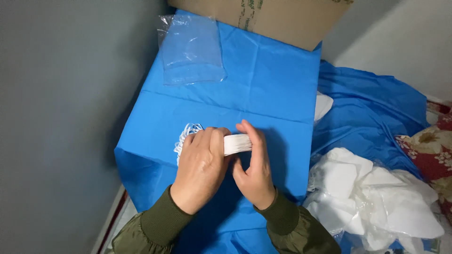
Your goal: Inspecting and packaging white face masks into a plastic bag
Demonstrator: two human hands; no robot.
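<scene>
Both hands, left hand (200, 162) and right hand (254, 162), squeeze a stack of white masks (237, 144) tight, mid-frame on the blue cloth (263, 84).

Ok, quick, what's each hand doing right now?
Left hand: closed on the stack of white masks.
Right hand: closed on the same stack, gripping its other end.

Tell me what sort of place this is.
Probably a makeshift packing spot in a home: a blue nonwoven sheet covers the work surface, with a brown cardboard box, a clear plastic bag and a floral cushion beside it.
</scene>
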